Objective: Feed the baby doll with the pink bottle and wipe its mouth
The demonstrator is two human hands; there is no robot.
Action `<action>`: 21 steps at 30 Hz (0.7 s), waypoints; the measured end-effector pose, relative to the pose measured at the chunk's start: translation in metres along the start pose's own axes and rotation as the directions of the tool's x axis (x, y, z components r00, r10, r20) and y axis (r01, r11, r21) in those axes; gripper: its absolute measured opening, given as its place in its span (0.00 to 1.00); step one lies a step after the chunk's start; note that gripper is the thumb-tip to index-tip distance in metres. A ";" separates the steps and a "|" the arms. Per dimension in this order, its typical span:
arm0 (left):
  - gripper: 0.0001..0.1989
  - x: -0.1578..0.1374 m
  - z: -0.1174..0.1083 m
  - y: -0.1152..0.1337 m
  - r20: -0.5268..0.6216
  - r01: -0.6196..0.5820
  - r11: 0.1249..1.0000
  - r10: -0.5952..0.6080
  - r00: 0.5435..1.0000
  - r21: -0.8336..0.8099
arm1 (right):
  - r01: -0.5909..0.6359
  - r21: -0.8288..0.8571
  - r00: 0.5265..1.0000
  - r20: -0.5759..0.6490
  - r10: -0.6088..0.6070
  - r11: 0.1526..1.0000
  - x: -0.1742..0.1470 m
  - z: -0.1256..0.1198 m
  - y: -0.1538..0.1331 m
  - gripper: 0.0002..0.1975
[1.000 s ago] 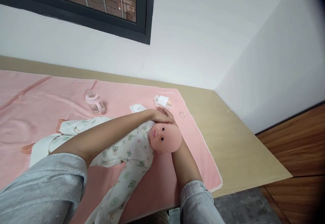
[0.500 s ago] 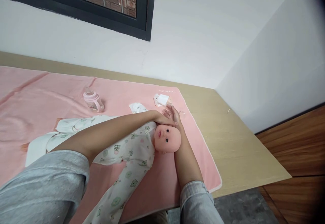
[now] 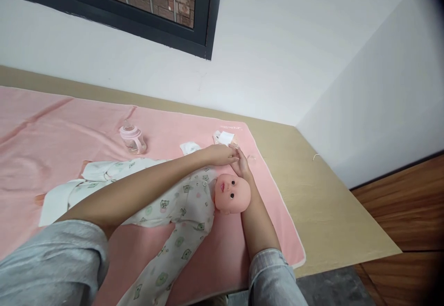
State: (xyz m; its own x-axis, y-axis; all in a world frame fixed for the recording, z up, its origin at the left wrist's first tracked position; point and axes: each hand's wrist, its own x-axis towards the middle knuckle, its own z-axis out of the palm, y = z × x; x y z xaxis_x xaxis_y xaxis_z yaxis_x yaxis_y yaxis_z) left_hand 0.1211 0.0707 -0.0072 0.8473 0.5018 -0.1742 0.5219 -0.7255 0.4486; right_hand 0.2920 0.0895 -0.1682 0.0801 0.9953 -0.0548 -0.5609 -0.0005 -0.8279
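Observation:
A baby doll (image 3: 232,194) in a white patterned outfit lies on its back, its head to the right. Its far arm is hidden behind my left forearm. My left hand (image 3: 222,154) reaches across the doll's chest. Its fingers are drawn together at my right hand's fingers, and what they hold, if anything, is hidden. Beyond the doll's head, my right hand (image 3: 243,163) is palm inward with its fingers extended and slightly curved. A small clear packet with a white label (image 3: 226,138) lies just past the fingertips.
A pink feeding bottle (image 3: 132,139) stands on the pink blanket (image 3: 86,121), left of a folded white patterned cloth (image 3: 189,147). The blanket covers much of a wooden table (image 3: 312,213). A thin white curved piece (image 3: 315,156) lies near the wall. A dark-framed window (image 3: 204,28) is above.
My left hand has lifted away from beside the doll's head and moved up to my right hand's fingers. My right hand's fingers are less spread. The view has shifted slightly.

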 end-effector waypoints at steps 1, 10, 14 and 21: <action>0.19 -0.009 -0.002 0.002 -0.062 0.013 1.000 -0.012 0.998 0.016 | 0.015 0.018 1.000 0.003 -0.015 1.000 0.000 0.000 0.000 0.18; 0.21 -0.085 -0.006 0.000 -0.348 0.081 0.988 -0.122 0.930 -0.129 | 0.038 0.003 0.999 0.019 -0.038 0.999 -0.011 0.009 -0.012 0.18; 0.22 -0.098 -0.004 -0.010 -0.406 0.073 0.981 -0.142 0.903 -0.181 | 0.014 -0.229 0.999 0.034 -0.006 0.973 -0.022 0.017 -0.032 0.17; 0.24 -0.101 0.006 -0.029 -0.434 0.213 0.960 -0.271 0.859 -0.180 | -0.024 -0.687 1.000 -0.021 0.012 0.726 -0.045 0.039 -0.068 0.12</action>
State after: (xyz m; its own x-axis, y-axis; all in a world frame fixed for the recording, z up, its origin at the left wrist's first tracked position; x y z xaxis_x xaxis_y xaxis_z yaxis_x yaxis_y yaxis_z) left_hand 0.0208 0.0385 -0.0081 0.5433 0.8324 0.1093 0.6636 -0.5056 0.5514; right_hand 0.2942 0.0489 -0.0870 0.0908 0.9929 -0.0770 0.1575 -0.0906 -0.9834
